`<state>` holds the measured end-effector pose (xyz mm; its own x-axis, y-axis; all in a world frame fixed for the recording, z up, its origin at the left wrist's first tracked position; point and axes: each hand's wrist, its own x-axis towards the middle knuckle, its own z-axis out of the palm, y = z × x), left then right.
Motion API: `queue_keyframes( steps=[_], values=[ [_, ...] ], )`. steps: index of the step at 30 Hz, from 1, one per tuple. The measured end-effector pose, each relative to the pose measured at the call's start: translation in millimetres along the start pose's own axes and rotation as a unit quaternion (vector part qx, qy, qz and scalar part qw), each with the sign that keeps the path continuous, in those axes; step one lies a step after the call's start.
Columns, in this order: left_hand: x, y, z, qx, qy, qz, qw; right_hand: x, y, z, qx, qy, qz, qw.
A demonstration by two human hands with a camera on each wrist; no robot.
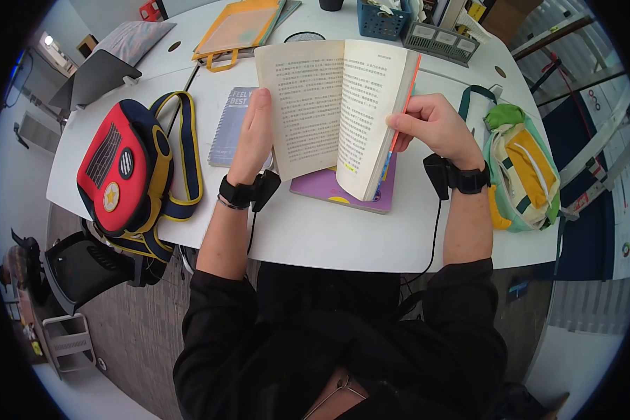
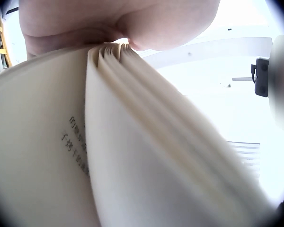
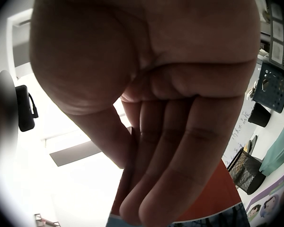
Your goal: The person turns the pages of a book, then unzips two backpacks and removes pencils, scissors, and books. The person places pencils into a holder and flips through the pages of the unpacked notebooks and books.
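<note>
An open book with printed pages and an orange-edged cover is held up over the white table. My left hand holds its left edge; in the left wrist view several pages fan apart beside that hand. On the other side, my right hand grips the thicker right half, thumb at the page edges and fingers behind on the orange cover. Beneath the book lies a purple book, partly hidden. A grey spiral notebook is near my left hand, partly covered by it.
A red and navy backpack is on the left, a green and cream backpack on the right. Behind are a yellow-edged folder, a blue basket and a grey rack. Cables hang from both wrist cameras.
</note>
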<state>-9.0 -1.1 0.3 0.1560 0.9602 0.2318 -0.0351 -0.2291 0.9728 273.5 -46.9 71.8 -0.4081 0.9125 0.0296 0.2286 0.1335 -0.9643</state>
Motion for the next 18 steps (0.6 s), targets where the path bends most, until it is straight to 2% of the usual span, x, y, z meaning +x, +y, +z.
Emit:
queue_keyframes(
  steps=[7, 13, 15, 16, 17, 18],
  values=[
    [2.1, -2.1, 0.3, -0.018, -0.003, 0.011, 1.0, -0.1, 0.4, -0.3, 0.002, 0.002, 0.0, 1.0],
    [-4.1, 6.5, -1.7, -0.016, -0.052, 0.022, 0.998, 0.3, 0.7, -4.1, -0.02, 0.029, 0.0, 0.999],
    [-7.5, 7.8, -6.2, -0.122, -0.261, 0.031, 0.957, -0.9, 3.0, -11.5, -0.024, 0.049, -0.008, 0.999],
    [-9.0, 10.0, 1.1, -0.111, -0.323, 0.068, 0.938, -1.5, 2.8, -14.8, -0.027, 0.068, -0.015, 0.997],
    [-15.6, 15.3, 5.0, -0.064, -0.364, 0.073, 0.926, -3.2, 1.4, -16.4, -0.029, 0.07, -0.015, 0.997],
    [-22.1, 15.6, 15.4, 0.0, -0.379, 0.098, 0.92, -5.8, -2.0, -16.3, -0.033, 0.102, 0.004, 0.994]
  ],
)
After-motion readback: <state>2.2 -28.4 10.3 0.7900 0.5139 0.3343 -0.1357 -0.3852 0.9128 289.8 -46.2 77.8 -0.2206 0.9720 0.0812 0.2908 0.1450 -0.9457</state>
